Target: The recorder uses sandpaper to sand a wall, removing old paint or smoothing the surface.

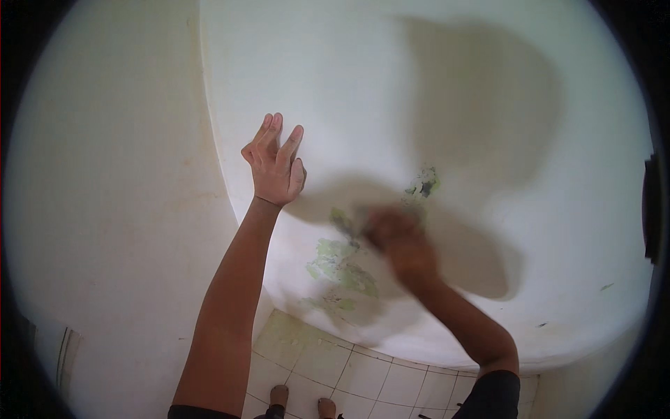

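My left hand [274,164] rests against the white wall [335,84] near the corner, its fingers spread and nothing in it. To the right and lower, my right hand [401,241] is blurred by motion in front of the same wall. Its fingers look curled around something dark and smeared that I cannot make out. Around it the paint is broken: a green patch with dark spots [424,184] shows above, and a larger pale green flaked patch [338,265] lies below left. Shadows of my arms and upper body fall across the wall.
A second wall [118,174] meets this one in a corner at left. Below is a floor of white tiles [363,370] with dark joints, where my feet [279,396] stand. A dark object [652,209] sits at the right rim. Small marks [541,325] dot the lower right wall.
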`<state>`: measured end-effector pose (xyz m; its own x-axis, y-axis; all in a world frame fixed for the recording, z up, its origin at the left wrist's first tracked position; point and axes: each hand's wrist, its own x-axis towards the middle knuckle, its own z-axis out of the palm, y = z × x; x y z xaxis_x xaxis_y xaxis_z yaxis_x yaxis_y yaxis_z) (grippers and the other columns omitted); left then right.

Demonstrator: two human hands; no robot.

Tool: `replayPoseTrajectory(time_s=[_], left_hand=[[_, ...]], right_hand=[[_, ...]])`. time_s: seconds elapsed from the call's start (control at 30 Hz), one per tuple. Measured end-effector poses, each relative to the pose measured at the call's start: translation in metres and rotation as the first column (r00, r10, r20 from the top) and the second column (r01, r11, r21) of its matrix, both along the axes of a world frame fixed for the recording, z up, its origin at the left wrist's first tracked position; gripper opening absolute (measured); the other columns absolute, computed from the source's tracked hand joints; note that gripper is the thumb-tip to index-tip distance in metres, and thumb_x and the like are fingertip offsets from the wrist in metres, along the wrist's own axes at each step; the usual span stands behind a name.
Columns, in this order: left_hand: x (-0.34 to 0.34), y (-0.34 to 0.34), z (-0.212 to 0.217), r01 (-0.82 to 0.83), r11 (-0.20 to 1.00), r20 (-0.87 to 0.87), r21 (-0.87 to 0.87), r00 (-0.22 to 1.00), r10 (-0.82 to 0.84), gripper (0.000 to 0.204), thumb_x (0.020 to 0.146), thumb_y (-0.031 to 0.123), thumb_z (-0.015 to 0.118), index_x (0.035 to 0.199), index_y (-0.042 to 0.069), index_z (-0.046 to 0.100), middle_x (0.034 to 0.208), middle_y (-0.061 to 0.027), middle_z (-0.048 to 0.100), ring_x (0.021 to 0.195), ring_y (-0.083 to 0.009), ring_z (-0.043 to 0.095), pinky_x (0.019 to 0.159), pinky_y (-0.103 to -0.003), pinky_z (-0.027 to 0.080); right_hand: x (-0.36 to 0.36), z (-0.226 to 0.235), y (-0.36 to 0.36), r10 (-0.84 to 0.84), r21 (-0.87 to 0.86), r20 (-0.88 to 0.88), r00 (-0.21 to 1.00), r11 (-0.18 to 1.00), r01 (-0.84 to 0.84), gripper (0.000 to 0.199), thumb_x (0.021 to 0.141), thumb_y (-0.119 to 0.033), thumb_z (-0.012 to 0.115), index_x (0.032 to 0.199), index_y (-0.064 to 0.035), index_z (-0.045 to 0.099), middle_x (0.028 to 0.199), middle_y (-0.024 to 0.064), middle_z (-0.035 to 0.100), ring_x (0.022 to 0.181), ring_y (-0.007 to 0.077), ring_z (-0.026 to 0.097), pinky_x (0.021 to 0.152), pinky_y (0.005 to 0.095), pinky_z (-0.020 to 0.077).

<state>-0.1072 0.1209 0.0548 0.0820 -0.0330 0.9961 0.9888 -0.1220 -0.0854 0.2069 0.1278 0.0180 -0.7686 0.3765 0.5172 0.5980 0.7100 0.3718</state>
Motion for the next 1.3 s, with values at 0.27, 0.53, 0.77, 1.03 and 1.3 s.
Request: replayPoseTrajectory(time_s=[0.27, 0.53, 0.77, 1.03, 1.3], left_hand=[[0.004, 0.003, -0.002, 0.028, 1.000, 0.011, -0.006, 1.000, -0.028, 0.054, 0.084, 0.017, 0.048, 0.138, 0.019, 0.054, 0.149, -0.0137, 0.043, 0.137, -0.0315, 0.041, 0.099, -0.042, 0.026], [-0.005, -0.002, 0.000, -0.011, 1.000, 0.005, 0.005, 1.000, 0.011, 0.054, 0.084, 0.018, 0.050, 0.138, 0.020, 0.054, 0.149, -0.0129, 0.044, 0.136, -0.0297, 0.042, 0.097, -0.042, 0.028], [-0.004, -0.009, -0.002, -0.018, 1.000, 0.016, -0.021, 1.000, 0.018, 0.054, 0.084, 0.020, 0.050, 0.138, 0.022, 0.055, 0.150, -0.0113, 0.043, 0.136, -0.0282, 0.042, 0.097, -0.042, 0.028], [-0.001, 0.000, 0.002, -0.002, 1.000, 0.011, -0.017, 1.000, 0.003, 0.056, 0.081, 0.018, 0.052, 0.136, 0.022, 0.056, 0.149, -0.0108, 0.043, 0.137, -0.0273, 0.041, 0.096, -0.042, 0.030], [0.004, 0.002, 0.003, 0.029, 1.000, 0.017, 0.006, 0.999, -0.029, 0.058, 0.079, 0.018, 0.053, 0.137, 0.023, 0.055, 0.148, -0.0103, 0.044, 0.137, -0.0265, 0.041, 0.096, -0.041, 0.030]], right_hand=[[-0.005, -0.063, -0.006, 0.238, 0.205, 0.184, 0.954, 0.940, -0.274, 0.044, 0.092, -0.009, 0.051, 0.134, 0.0034, 0.055, 0.147, 0.0151, 0.049, 0.139, 0.0294, 0.044, 0.115, 0.0432, 0.0337], [-0.028, 0.008, -0.014, 0.075, 0.347, 0.041, 0.996, 0.934, -0.085, 0.054, 0.088, -0.004, 0.050, 0.141, 0.0063, 0.047, 0.146, 0.0186, 0.048, 0.138, 0.0267, 0.045, 0.117, 0.0419, 0.0322], [-0.037, 0.009, -0.001, 0.151, 0.106, 0.025, 0.988, 0.983, -0.153, 0.052, 0.089, -0.007, 0.052, 0.140, 0.0022, 0.050, 0.148, 0.0159, 0.048, 0.139, 0.0310, 0.043, 0.116, 0.0440, 0.0320], [-0.036, -0.077, -0.006, 0.300, 0.138, 0.121, 0.946, 0.939, -0.315, 0.049, 0.090, -0.010, 0.050, 0.136, 0.0062, 0.053, 0.142, 0.0179, 0.053, 0.137, 0.0278, 0.047, 0.115, 0.0416, 0.0337], [-0.061, -0.049, -0.006, 0.173, 0.340, 0.097, 0.980, 0.920, -0.196, 0.043, 0.092, -0.012, 0.049, 0.132, 0.0019, 0.056, 0.145, 0.0179, 0.051, 0.136, 0.0281, 0.048, 0.116, 0.0400, 0.0315]])
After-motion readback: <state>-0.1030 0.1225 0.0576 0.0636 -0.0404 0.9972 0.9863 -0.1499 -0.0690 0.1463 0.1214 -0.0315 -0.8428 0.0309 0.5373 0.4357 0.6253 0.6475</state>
